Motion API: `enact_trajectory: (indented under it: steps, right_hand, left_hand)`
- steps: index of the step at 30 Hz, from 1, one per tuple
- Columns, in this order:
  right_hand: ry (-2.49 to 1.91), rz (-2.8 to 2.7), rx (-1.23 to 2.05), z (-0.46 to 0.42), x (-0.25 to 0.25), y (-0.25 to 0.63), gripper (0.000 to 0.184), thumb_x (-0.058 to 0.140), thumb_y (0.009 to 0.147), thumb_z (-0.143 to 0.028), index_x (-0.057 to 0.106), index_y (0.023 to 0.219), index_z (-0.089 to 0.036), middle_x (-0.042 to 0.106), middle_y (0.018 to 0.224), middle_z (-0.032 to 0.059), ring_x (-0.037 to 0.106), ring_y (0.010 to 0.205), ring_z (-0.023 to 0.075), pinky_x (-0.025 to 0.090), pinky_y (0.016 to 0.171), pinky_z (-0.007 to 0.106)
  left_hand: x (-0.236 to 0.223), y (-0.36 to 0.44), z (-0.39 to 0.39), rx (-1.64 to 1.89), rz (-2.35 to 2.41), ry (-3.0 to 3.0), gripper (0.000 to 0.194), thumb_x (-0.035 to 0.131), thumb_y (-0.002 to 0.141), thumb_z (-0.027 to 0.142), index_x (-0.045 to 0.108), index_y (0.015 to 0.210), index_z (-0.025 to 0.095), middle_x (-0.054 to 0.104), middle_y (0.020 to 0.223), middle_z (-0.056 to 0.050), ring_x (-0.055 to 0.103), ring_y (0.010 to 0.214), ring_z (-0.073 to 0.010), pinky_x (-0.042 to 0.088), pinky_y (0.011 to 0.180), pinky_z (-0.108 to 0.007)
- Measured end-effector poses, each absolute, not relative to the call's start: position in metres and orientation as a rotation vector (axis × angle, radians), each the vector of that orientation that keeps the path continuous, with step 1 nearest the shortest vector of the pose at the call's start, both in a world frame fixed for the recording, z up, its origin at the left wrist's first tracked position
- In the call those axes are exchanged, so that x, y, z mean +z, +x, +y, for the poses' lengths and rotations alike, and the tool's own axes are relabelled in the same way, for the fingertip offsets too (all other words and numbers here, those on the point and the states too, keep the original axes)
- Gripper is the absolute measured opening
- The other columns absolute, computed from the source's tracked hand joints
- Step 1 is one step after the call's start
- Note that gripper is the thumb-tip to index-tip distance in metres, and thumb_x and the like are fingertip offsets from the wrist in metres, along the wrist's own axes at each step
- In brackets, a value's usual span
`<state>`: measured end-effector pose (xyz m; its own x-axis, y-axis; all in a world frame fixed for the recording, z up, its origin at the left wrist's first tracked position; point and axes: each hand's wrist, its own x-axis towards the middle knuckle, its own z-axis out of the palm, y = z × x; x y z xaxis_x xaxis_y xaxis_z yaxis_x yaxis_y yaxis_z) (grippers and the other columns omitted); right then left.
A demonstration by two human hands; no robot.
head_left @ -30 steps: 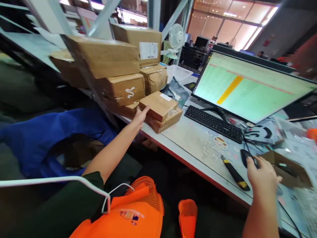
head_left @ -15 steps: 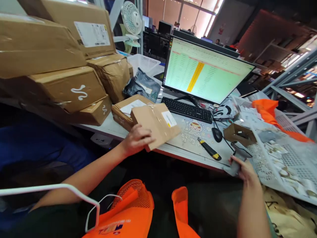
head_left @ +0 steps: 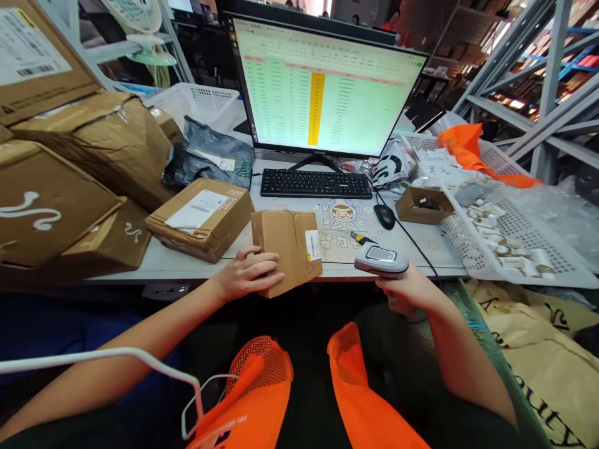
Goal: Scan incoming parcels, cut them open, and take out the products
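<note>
My left hand (head_left: 253, 273) grips the left side of a small cardboard box (head_left: 292, 246), which rests tilted at the desk's front edge. A white label (head_left: 312, 245) is stuck near the box's right side. My right hand (head_left: 405, 290) is wrapped round the handle of a grey barcode scanner (head_left: 381, 259), whose head points left toward the box. Behind the scanner, a yellow and black utility knife (head_left: 361, 238) lies partly hidden on the desk mat. Left of my left hand sits another cardboard box (head_left: 234, 209) with a white label on top.
A monitor (head_left: 327, 87) stands behind a black keyboard (head_left: 316, 184), with a mouse (head_left: 384, 216) to the right. Stacked cartons (head_left: 51, 206) and a dark plastic parcel (head_left: 210, 153) fill the left. On the right are a small open box (head_left: 423, 206) and a white basket (head_left: 468, 255) of small items.
My right hand has lifted the scanner and brought it left, closer to the box. The box in my left hand has turned and now sits apart from the other box. The view has shifted.
</note>
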<state>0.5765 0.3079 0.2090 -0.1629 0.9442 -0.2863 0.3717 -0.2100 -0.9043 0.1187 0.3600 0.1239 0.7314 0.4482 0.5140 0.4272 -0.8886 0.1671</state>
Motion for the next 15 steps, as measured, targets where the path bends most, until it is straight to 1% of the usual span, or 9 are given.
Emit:
enact_trajectory:
  steps: [3,6,8,9,10,12,13,14,15]
  right_hand:
    - [-1.699,-1.418,1.27,0.332,0.197,0.607,0.047,0.088,0.071,-0.037,0.077,0.112,-0.016,0.071,0.07,0.0023,0.061,0.054,0.0169,0.05,0.05,0.027]
    - [-1.828,-1.163,1.127,0.366,0.181,0.65,0.041,0.089,0.068,-0.039,0.074,0.098,-0.015,0.073,0.074,0.006,0.064,0.061,0.0192,0.053,0.055,0.029]
    - [-1.961,-1.084,1.028,0.383,0.168,0.68,0.033,0.083,0.073,-0.04,0.074,0.093,-0.015,0.075,0.079,0.0097,0.07,0.072,0.0241,0.058,0.065,0.034]
    - [-2.044,-1.073,0.953,0.388,0.162,0.692,0.031,0.079,0.075,-0.039,0.074,0.093,-0.014,0.076,0.085,0.0128,0.072,0.082,0.0281,0.06,0.074,0.039]
    - [-2.133,-1.08,0.829,0.392,0.157,0.701,0.031,0.076,0.077,-0.039,0.075,0.095,-0.013,0.077,0.094,0.0161,0.072,0.094,0.0326,0.059,0.085,0.045]
    - [-2.282,-1.116,0.416,0.397,0.149,0.703,0.037,0.072,0.081,-0.039,0.077,0.104,-0.011,0.074,0.116,0.0224,0.064,0.119,0.0407,0.051,0.103,0.055]
    - [-2.309,-1.146,0.196,0.4,0.147,0.696,0.04,0.07,0.083,-0.039,0.077,0.109,-0.009,0.07,0.125,0.0245,0.059,0.127,0.0427,0.046,0.109,0.057]
    - [-2.295,-1.212,0.027,0.406,0.146,0.682,0.043,0.067,0.086,-0.04,0.077,0.114,-0.009,0.068,0.131,0.0252,0.056,0.131,0.0425,0.043,0.112,0.057]
    - [-2.251,-1.329,-0.075,0.415,0.147,0.663,0.044,0.062,0.09,-0.04,0.076,0.118,-0.009,0.067,0.132,0.0243,0.056,0.131,0.0402,0.042,0.113,0.054]
  left_hand:
    - [0.116,0.113,0.361,1.136,0.819,2.848,0.032,0.059,0.101,0.017,0.08,0.114,0.037,0.074,0.106,-0.005,0.071,0.12,-0.0224,0.047,0.115,-0.043]
    - [0.105,0.111,0.356,1.457,0.887,2.679,0.02,0.071,0.094,0.02,0.076,0.111,0.03,0.069,0.11,-0.008,0.07,0.117,-0.0259,0.056,0.104,-0.043]
    - [0.097,0.112,0.346,1.64,1.026,2.435,0.026,0.078,0.089,0.024,0.07,0.114,0.026,0.065,0.116,-0.009,0.068,0.119,-0.0275,0.057,0.103,-0.044]
    - [0.093,0.112,0.339,1.716,1.099,2.275,0.031,0.08,0.087,0.026,0.067,0.116,0.025,0.063,0.119,-0.009,0.067,0.121,-0.0283,0.056,0.105,-0.046]
    - [0.09,0.113,0.331,1.783,1.156,2.117,0.036,0.082,0.085,0.028,0.065,0.116,0.025,0.062,0.121,-0.009,0.066,0.123,-0.029,0.054,0.107,-0.047]
    - [0.085,0.112,0.318,1.88,1.214,1.854,0.043,0.084,0.081,0.03,0.062,0.117,0.024,0.061,0.123,-0.009,0.064,0.124,-0.0295,0.051,0.112,-0.049]
    - [0.084,0.111,0.314,1.912,1.215,1.753,0.046,0.086,0.078,0.031,0.062,0.117,0.024,0.061,0.123,-0.008,0.064,0.125,-0.0292,0.049,0.114,-0.048]
    - [0.083,0.111,0.312,1.939,1.214,1.662,0.049,0.089,0.075,0.03,0.062,0.116,0.025,0.061,0.123,-0.007,0.064,0.125,-0.0286,0.048,0.116,-0.047]
    - [0.082,0.11,0.313,1.955,1.221,1.577,0.054,0.092,0.071,0.03,0.062,0.116,0.025,0.061,0.123,-0.007,0.064,0.124,-0.028,0.047,0.117,-0.046]
